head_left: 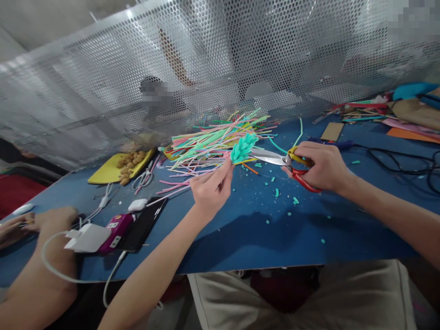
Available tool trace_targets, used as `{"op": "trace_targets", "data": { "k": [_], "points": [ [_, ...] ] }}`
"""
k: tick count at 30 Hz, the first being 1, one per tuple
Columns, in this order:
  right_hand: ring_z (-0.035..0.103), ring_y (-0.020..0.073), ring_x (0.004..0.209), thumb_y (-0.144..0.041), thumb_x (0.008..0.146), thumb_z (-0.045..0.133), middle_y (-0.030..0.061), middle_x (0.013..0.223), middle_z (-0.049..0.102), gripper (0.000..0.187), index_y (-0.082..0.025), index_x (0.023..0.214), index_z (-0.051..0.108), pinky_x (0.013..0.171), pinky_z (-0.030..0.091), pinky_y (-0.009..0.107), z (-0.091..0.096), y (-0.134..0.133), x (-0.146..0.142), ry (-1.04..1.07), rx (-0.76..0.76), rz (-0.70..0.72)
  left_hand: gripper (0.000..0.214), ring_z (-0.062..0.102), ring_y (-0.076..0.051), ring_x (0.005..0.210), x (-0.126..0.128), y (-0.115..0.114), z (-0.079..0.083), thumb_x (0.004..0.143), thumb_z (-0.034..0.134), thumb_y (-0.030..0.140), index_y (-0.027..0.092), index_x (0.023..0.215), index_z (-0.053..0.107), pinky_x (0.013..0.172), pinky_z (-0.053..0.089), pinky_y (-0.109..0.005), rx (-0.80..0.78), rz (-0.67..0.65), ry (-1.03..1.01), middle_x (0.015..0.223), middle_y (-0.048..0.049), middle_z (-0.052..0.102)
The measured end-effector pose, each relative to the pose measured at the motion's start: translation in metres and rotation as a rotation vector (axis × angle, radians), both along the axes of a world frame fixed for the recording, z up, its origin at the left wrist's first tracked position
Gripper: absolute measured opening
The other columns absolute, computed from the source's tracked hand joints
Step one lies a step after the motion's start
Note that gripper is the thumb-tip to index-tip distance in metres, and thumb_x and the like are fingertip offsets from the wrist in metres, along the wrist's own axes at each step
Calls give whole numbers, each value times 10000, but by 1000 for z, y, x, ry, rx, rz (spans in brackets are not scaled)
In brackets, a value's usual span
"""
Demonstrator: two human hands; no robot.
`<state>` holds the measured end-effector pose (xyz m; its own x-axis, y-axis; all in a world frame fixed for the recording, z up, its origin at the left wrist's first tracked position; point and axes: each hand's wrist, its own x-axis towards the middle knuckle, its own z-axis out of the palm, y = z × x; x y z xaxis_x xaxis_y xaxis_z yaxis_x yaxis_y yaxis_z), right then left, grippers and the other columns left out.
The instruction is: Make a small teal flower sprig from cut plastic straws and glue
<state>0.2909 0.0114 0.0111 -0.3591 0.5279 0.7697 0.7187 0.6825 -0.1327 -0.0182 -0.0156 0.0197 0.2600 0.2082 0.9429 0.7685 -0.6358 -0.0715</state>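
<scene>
My left hand [210, 189] is closed in a pinch on a bundle of short teal strips [242, 147], held up over the blue table [240, 229]. My right hand [319, 167] grips scissors [275, 158] with red and yellow handles; their blades point left and reach the bundle's right side. Behind the bundle lies a heap of long coloured strips [213, 142] in green, pink and yellow. Small teal offcuts [277, 192] are scattered on the table under the scissors.
A co-worker's arm [51, 256] rests at the left by a black phone [144, 224], a pink device [117, 229] and a white charger [87, 238]. A yellow tray [106, 172] holds nuts. Black cables [405, 160] and paper scraps [412, 119] lie right. A perforated metal screen [220, 68] stands behind.
</scene>
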Motion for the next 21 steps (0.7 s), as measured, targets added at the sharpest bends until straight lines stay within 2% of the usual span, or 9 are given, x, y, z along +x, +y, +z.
{"op": "trace_targets", "data": {
  "k": [5,9,13,17,19,21],
  "points": [
    [530,161,598,-443,821,731,10,708,619,305,-241,694,541,517,333,319,-2,-3,-9,5,-116,19,268,605,-65,478,-7,6,-1,935,686,175,218,1182,781,508,433,-197,13,11,23,679,-8,771],
    [507,155,595,-458,836,728,10,706,606,330,-236,691,532,530,319,321,-1,-5,-12,20,-151,20,247,658,-79,507,-6,6,-4,924,702,201,220,1153,794,547,482,-180,-117,-51,-54,677,-16,774],
    [517,150,609,-440,833,730,11,726,614,300,-222,711,565,551,333,312,-4,-1,-8,32,-158,15,258,714,-121,548,6,-5,1,949,685,306,222,1172,784,593,571,-203,-412,-173,-225,667,2,768],
    [577,165,649,-427,827,723,26,782,661,239,-223,757,619,562,361,311,-7,5,0,5,-122,29,392,728,-142,561,18,-19,15,947,683,419,182,1254,741,531,614,-232,-856,-477,-497,825,-47,805],
    [603,174,674,-421,822,722,33,803,679,222,-225,767,634,567,379,311,-7,7,3,-7,-104,36,432,736,-147,590,22,-21,19,915,718,453,176,1247,733,491,614,-237,-994,-603,-643,967,-84,815],
    [627,181,699,-416,819,723,40,820,696,209,-222,782,651,574,398,308,-6,7,4,-10,-88,43,447,745,-153,613,23,-20,20,869,770,457,187,1222,725,456,602,-226,-1086,-671,-771,1021,-91,812]
  ]
}}
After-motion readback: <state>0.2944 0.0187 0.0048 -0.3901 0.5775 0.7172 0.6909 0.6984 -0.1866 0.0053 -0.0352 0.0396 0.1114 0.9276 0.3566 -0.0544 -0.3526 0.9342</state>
